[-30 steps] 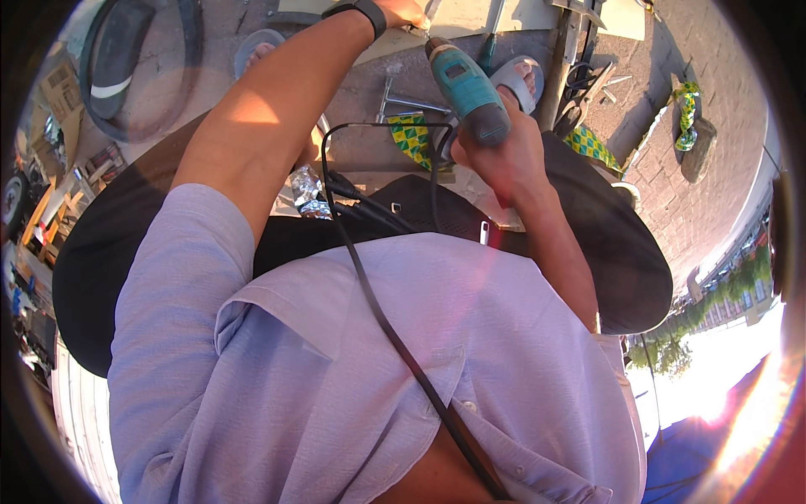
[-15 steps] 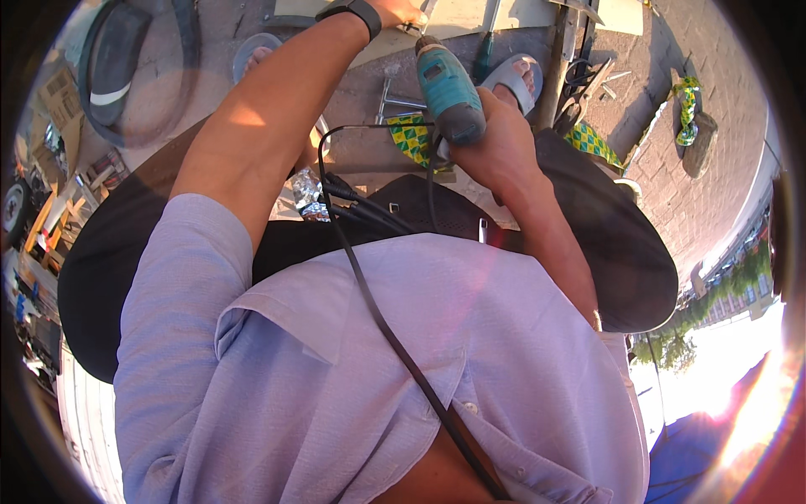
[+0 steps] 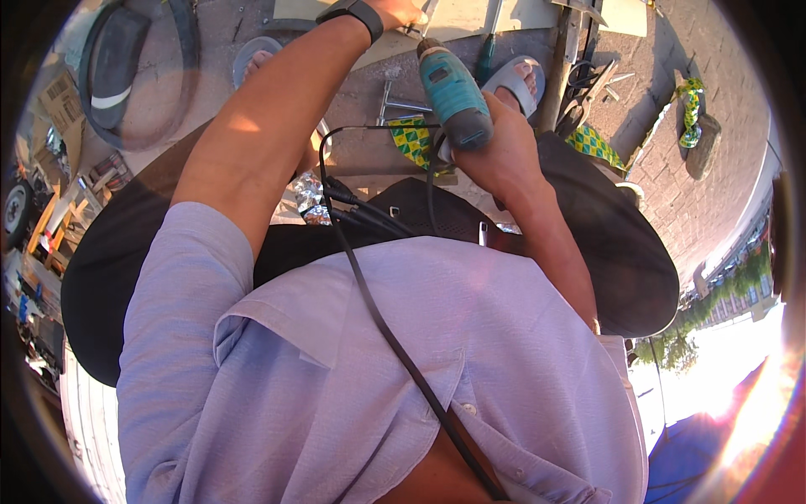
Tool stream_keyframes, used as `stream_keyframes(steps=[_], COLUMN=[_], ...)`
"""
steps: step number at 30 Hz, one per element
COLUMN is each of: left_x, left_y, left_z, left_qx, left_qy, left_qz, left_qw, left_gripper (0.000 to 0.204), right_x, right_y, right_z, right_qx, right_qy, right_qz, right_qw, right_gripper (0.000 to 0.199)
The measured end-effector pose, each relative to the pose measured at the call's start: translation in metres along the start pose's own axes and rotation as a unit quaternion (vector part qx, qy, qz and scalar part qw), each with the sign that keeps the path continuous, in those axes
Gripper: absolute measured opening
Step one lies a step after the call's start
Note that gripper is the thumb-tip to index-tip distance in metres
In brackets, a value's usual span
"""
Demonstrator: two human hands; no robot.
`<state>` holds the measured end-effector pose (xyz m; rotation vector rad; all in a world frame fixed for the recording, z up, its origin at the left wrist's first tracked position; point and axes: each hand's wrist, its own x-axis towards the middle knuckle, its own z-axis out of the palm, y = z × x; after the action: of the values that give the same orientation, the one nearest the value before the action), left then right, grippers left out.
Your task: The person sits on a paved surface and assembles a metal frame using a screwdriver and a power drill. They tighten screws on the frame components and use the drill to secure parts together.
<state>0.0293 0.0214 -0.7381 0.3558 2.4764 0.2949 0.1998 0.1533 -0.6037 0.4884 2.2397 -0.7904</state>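
Observation:
My right hand (image 3: pixel 504 155) is wrapped around the grip of a teal and dark-grey power drill (image 3: pixel 456 97), whose chuck points away from me. Just beyond the chuck, at the upper edge, is my left hand (image 3: pixel 399 12), with a dark band on its wrist. Its fingers are pressed together around something small that I cannot make out; part of the hand lies outside the picture. A thin metal rod (image 3: pixel 431 10) shows beside those fingertips. Below them, a metal T-handle tool (image 3: pixel 384 102) lies on the ground left of the drill.
A pale flat board (image 3: pixel 457 21) lies under my left hand. A teal-handled screwdriver (image 3: pixel 486 57) rests near my sandalled right foot (image 3: pixel 516 84). Black tyre rubber (image 3: pixel 117 59) lies at far left. Wooden and metal pieces (image 3: pixel 558 67) and a stone (image 3: pixel 703 147) are on the right.
The drill has shifted very slightly right and toward me. Both hands otherwise keep nearly the same place and hold.

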Motion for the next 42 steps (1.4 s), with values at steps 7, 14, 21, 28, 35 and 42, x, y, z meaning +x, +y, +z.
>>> stream_keyframes(steps=[7,14,21,28,35,42], left_x=[0.001,0.000,0.005,0.006,0.004,0.001], left_y=[0.002,-0.005,-0.006,-0.008,-0.005,-0.005], left_z=[0.001,0.008,0.011,0.015,0.009,0.005], left_qx=[0.000,-0.014,-0.007,-0.011,-0.014,-0.017], left_qy=[0.018,0.049,0.039,0.050,0.042,0.040], left_qz=[0.001,0.011,0.005,0.002,0.004,-0.005], left_qw=[1.000,0.999,0.999,0.999,0.999,0.999], left_gripper=[0.116,0.118,0.119,0.117,0.115,0.116], right_x=[-0.003,0.001,-0.001,0.000,0.000,0.001], right_y=[0.008,0.003,0.000,0.002,0.001,-0.002], right_z=[0.005,0.002,0.002,0.001,0.001,0.001], right_qx=[0.024,0.029,0.024,0.022,0.017,-0.023], right_qy=[0.031,0.028,0.029,0.025,0.021,0.043], right_qz=[-0.032,-0.029,-0.012,-0.021,-0.014,-0.064], right_qw=[0.999,0.999,0.999,0.999,1.000,0.997], right_gripper=[0.038,0.041,0.041,0.041,0.042,0.038])
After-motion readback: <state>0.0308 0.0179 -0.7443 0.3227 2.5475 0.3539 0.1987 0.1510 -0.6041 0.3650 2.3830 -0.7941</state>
